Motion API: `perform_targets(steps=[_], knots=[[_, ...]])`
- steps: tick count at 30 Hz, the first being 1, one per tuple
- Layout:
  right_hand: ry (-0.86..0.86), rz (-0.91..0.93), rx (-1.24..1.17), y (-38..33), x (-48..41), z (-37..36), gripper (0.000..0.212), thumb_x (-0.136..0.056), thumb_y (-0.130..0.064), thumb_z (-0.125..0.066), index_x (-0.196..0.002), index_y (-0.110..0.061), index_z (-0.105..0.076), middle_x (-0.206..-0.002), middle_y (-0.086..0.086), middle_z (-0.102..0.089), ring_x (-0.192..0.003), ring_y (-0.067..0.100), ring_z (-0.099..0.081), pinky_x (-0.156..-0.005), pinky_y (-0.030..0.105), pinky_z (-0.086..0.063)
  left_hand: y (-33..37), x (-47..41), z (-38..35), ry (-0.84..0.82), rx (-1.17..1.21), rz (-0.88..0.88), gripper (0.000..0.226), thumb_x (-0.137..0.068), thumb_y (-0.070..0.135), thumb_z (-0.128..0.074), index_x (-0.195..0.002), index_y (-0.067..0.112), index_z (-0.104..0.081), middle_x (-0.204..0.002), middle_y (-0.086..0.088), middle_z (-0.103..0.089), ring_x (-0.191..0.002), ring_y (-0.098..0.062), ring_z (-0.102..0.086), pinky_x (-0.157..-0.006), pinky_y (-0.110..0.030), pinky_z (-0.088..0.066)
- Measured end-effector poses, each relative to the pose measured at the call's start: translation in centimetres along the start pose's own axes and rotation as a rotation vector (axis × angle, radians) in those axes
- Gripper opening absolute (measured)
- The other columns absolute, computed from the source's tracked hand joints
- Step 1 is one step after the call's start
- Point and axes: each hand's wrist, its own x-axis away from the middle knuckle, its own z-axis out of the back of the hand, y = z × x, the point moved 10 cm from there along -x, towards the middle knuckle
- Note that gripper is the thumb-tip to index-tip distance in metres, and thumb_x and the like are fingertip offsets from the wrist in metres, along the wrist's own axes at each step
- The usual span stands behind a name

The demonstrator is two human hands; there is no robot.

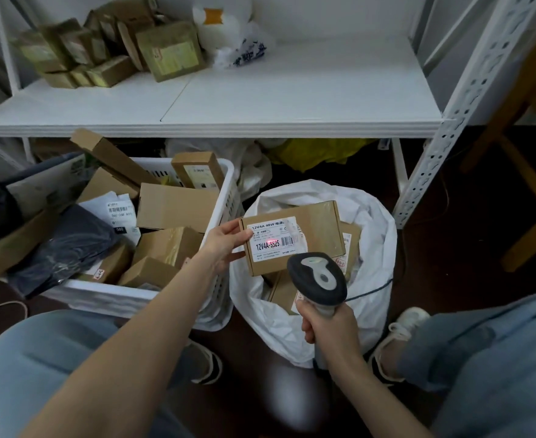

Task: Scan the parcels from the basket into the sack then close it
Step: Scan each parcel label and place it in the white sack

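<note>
My left hand grips the left edge of a flat brown cardboard parcel and holds it above the open white sack. A white label on the parcel faces me, with a red scan dot on it. My right hand is closed around the handle of a grey barcode scanner, whose head points at the label. Several brown parcels lie inside the sack. To the left, the white plastic basket holds several cardboard boxes and dark and white mailer bags.
A white metal shelf stands behind, with taped boxes and a white bag at its back left. White and yellow bags lie under the shelf. My knees flank the sack, and a wooden chair leg is at right.
</note>
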Motion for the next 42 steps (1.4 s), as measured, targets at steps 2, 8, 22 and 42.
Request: perform_targets(steps=[2,8,22,42], knots=[[0.004,0.005,0.023,-0.1,0.0,0.0,0.02,-0.081,-0.011,-0.07,-0.066,0.001,-0.063,-0.047,0.001,-0.056,-0.039,0.007,-0.05,-0.043,0.018,-0.042,-0.1,-0.1,0.1,0.003,-0.007,-0.001,0.043,-0.089,0.003,-0.064,-0.13,0.008,-0.056,-0.095,0.003,-0.07,-0.088,-0.013,-0.065,-0.086,-0.04,-0.05],[0.023,-0.022,0.044,0.2,-0.4,0.3,0.021,-0.081,-0.009,-0.07,-0.063,-0.001,-0.062,-0.044,0.0,-0.055,-0.038,0.008,-0.049,-0.044,0.02,-0.041,-0.2,-0.3,0.2,0.016,-0.006,0.006,0.046,-0.089,0.003,-0.064,-0.133,0.007,-0.053,-0.1,0.0,-0.069,-0.09,-0.014,-0.065,-0.083,-0.039,-0.05],[0.013,-0.007,0.108,0.1,-0.6,0.4,0.026,-0.08,-0.008,-0.068,-0.057,-0.003,-0.058,-0.041,-0.002,-0.051,-0.036,0.008,-0.047,-0.044,0.02,-0.042,-0.7,-1.5,-0.1,0.014,-0.053,0.008,0.049,-0.089,0.006,-0.065,-0.135,0.01,-0.051,-0.106,0.001,-0.07,-0.093,-0.013,-0.066,-0.084,-0.039,-0.052],[0.003,0.003,0.044,-0.6,-0.2,0.9,0.014,-0.078,-0.008,-0.068,-0.068,0.0,-0.063,-0.045,-0.001,-0.055,-0.041,0.008,-0.05,-0.045,0.02,-0.041,-0.3,-1.4,-0.4,0.027,-0.028,-0.005,0.047,-0.09,0.005,-0.063,-0.135,0.01,-0.051,-0.099,0.004,-0.069,-0.097,-0.016,-0.064,-0.087,-0.041,-0.051]])
